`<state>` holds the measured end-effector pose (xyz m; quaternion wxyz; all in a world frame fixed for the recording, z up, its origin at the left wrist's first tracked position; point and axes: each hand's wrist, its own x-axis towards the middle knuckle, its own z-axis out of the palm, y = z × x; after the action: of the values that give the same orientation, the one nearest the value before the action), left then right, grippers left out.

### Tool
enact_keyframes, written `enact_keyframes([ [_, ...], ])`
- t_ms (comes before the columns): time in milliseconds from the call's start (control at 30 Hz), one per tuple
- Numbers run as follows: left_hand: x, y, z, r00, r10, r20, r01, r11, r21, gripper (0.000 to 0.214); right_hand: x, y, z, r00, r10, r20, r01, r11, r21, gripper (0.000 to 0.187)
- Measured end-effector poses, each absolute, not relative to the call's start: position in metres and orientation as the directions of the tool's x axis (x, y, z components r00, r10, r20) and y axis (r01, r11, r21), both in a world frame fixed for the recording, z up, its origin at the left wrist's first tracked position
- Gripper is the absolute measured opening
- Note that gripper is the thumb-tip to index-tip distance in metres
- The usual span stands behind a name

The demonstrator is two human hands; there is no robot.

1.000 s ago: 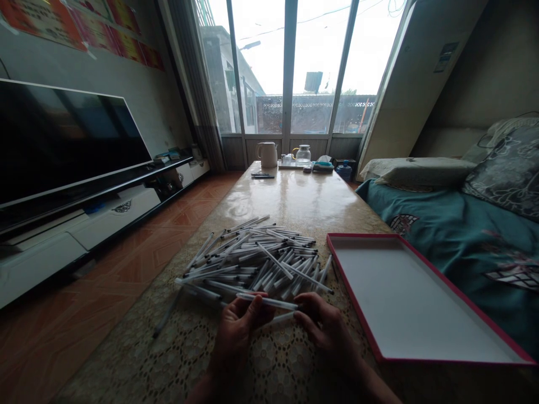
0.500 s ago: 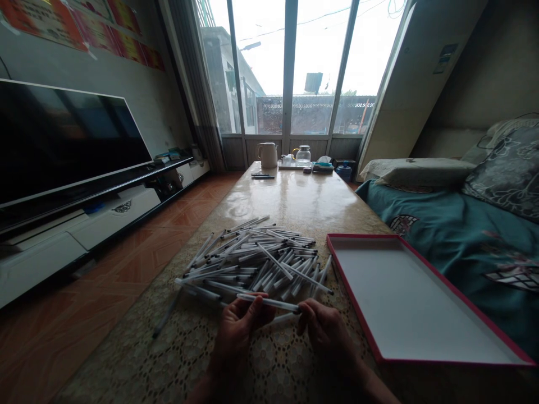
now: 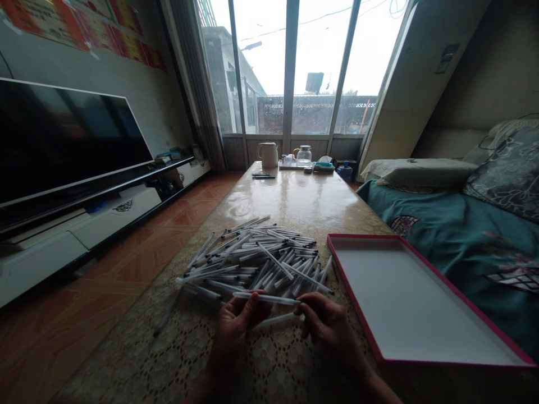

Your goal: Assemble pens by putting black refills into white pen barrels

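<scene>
A white translucent pen (image 3: 278,299) is held nearly level above the near edge of a pile of pens. My left hand (image 3: 236,322) is closed on it, thumb and fingers around its left part. At the other end, my right hand (image 3: 326,322) pinches the pen; its fingertips hide that end. Many similar pens with dark ends form the loose pile (image 3: 252,258) just beyond my hands. Another pen (image 3: 275,320) lies on the table below the held one, partly covered by my hands. One more pen (image 3: 166,314) sticks out at the pile's left.
On the right of the patterned table (image 3: 189,359) lies a shallow white tray with a red rim (image 3: 362,314). At the far end stand a pitcher (image 3: 268,155), a glass pot (image 3: 304,155) and a tissue box (image 3: 323,165). A sofa (image 3: 429,224) is at the right.
The dark right end of the pen, visible before, is now covered by my right fingers. My right hand has risen slightly, and the pen lies a little more level.
</scene>
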<state>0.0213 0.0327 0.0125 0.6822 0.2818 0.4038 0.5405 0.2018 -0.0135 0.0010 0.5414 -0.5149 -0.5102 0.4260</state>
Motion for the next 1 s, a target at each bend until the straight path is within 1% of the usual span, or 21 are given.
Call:
enact_keyframes([
  [100,0.019,0.035,0.011,0.065,0.968,-0.243,-0.545,0.238,0.804,0.032,0.204,-0.014,0.006,0.174,0.979,0.107,0.047,0.100,-0.994,0.026],
  [233,0.020,0.037,0.007,0.125,0.963,-0.240,-0.526,0.269,0.806,0.030,0.201,-0.016,0.005,0.101,0.988,0.121,0.091,0.112,-0.990,0.023],
  [333,0.020,0.035,0.005,0.154,0.963,-0.221,-0.506,0.269,0.819,0.028,0.200,-0.016,0.001,0.084,0.984,0.156,0.177,0.140,-0.974,0.022],
  [433,0.019,0.034,0.009,0.084,0.976,-0.199,-0.531,0.213,0.820,0.029,0.210,-0.015,0.004,0.136,0.973,0.185,0.283,0.141,-0.949,0.023],
  [567,0.015,0.036,0.013,-0.075,0.979,-0.188,-0.605,0.105,0.789,0.032,0.246,-0.017,0.022,0.199,0.969,0.147,0.414,0.053,-0.909,0.025],
  [600,0.014,0.037,0.013,-0.099,0.978,-0.184,-0.613,0.086,0.785,0.032,0.256,-0.019,0.029,0.241,0.960,0.143,0.457,0.017,-0.889,0.026],
  [633,0.013,0.037,0.013,-0.115,0.977,-0.178,-0.615,0.070,0.785,0.033,0.265,-0.021,0.035,0.288,0.946,0.145,0.514,-0.025,-0.857,0.026],
  [700,0.013,0.037,0.012,-0.106,0.984,-0.144,-0.591,0.054,0.805,0.031,0.278,-0.027,0.046,0.401,0.889,0.220,0.633,-0.095,-0.768,0.026],
  [767,0.015,0.035,0.010,-0.021,0.997,-0.080,-0.499,0.059,0.864,0.025,0.283,-0.033,0.054,0.513,0.792,0.331,0.754,-0.232,-0.614,0.021],
  [833,0.018,0.030,0.008,0.119,0.993,0.003,-0.330,0.037,0.943,0.019,0.280,-0.037,0.058,0.549,0.721,0.422,0.824,-0.381,-0.420,0.015],
  [900,0.021,0.025,0.007,0.231,0.966,0.120,-0.124,-0.093,0.988,0.013,0.272,-0.038,0.057,0.532,0.715,0.453,0.846,-0.472,-0.247,0.011],
  [933,0.022,0.023,0.006,0.277,0.941,0.192,-0.027,-0.192,0.981,0.010,0.267,-0.037,0.055,0.516,0.729,0.450,0.852,-0.490,-0.185,0.011],
  [1000,0.023,0.020,0.003,0.356,0.875,0.329,0.138,-0.397,0.907,0.005,0.260,-0.031,0.047,0.480,0.764,0.431,0.866,-0.490,-0.095,0.014],
])
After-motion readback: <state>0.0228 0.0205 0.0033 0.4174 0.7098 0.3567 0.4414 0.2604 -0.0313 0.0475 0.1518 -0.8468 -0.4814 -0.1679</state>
